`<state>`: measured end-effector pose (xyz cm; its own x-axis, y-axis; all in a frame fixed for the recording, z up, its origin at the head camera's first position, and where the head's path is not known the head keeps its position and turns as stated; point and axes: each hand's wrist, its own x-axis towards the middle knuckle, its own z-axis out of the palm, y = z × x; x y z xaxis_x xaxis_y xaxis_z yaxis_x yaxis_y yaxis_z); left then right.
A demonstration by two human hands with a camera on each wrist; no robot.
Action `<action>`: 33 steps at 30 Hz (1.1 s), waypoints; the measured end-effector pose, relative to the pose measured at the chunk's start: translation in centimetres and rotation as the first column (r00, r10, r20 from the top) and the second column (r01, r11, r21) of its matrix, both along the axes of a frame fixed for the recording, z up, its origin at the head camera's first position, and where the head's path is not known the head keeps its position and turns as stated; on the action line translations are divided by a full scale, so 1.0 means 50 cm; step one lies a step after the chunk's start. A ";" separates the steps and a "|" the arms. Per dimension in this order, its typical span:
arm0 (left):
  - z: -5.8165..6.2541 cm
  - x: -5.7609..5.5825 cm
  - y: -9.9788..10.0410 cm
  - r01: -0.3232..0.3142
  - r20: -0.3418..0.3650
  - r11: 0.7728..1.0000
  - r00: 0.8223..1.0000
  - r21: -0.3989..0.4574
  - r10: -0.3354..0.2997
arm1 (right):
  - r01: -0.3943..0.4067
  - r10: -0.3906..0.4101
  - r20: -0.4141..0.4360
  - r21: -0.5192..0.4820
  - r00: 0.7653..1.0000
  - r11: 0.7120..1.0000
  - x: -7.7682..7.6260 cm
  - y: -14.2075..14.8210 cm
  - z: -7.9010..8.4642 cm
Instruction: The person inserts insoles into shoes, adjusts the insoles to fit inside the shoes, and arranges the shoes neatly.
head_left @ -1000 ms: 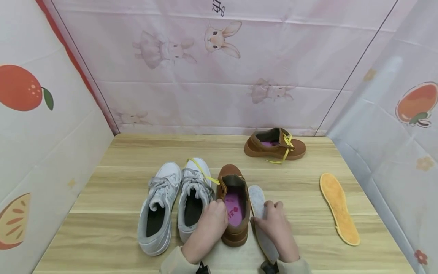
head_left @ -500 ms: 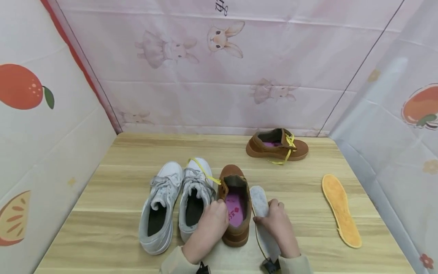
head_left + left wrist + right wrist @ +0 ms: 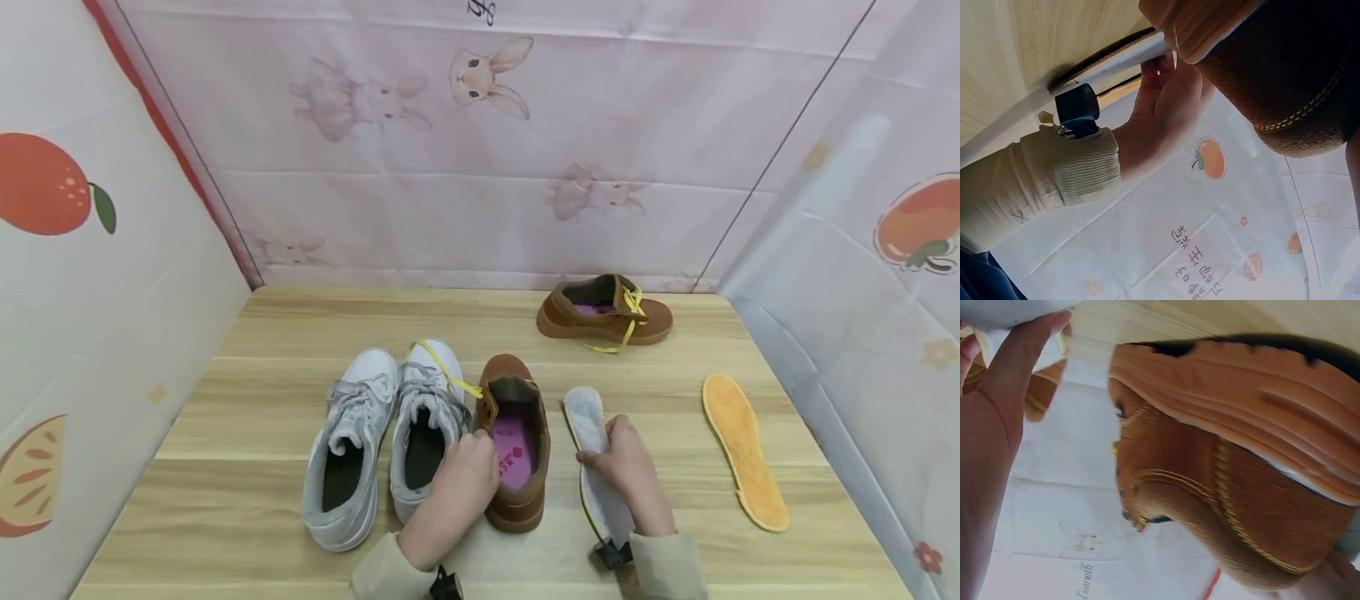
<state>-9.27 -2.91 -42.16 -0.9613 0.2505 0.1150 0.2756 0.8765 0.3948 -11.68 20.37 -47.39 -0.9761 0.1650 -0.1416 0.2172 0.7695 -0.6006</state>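
Observation:
A brown shoe [image 3: 517, 508] with a pink footbed stands in the middle of the table, its toe pointing away. My left hand [image 3: 459, 483] grips the left side of its collar; the fingertips are hidden. To the right of that shoe, my right hand [image 3: 630, 467] pinches a grey insole [image 3: 588, 417] by its edges, thumb on the left and fingers on the right. The insole is tilted, apart from the shoe. In the right wrist view the insole [image 3: 1010, 312] shows at the top left, beside the shoe's sole and side [image 3: 1229, 412].
Two white sneakers [image 3: 352, 450] stand left of the brown shoe, whose yellow lace [image 3: 450, 379] lies across one of them. A second brown shoe [image 3: 603, 312] is at the back. An orange insole [image 3: 744, 454] lies at the right. Printed cloth walls [image 3: 480, 208] enclose the table.
My right hand has moved right with the grey insole, widening the gap to the brown shoe. My left hand stays on the shoe.

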 end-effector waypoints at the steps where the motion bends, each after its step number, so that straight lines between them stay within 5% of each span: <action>1: 0.000 0.001 0.000 0.004 -0.006 1.000 1.000 -0.001 -0.004 | -0.004 0.004 0.000 0.005 1.000 1.000 -0.002 0.007 0.002; 10: 0.001 0.002 -0.001 0.023 -0.041 1.000 0.999 -0.020 -0.024 | 0.004 -0.003 -0.013 0.039 1.000 0.999 -0.026 0.055 0.043; 14: 0.001 0.001 0.000 0.021 -0.033 1.000 0.999 -0.017 -0.022 | 0.025 -0.018 -0.104 0.063 0.994 0.998 -0.031 0.068 0.077; 21: 0.001 0.002 0.000 0.016 -0.026 1.000 1.000 -0.006 -0.016 | 0.069 -0.032 -0.333 0.098 0.943 0.993 -0.032 0.069 0.136; 33: 0.001 0.001 0.000 0.017 -0.009 1.000 1.000 0.001 -0.017 | 0.091 -0.007 -0.460 0.160 0.888 0.983 -0.018 0.059 0.162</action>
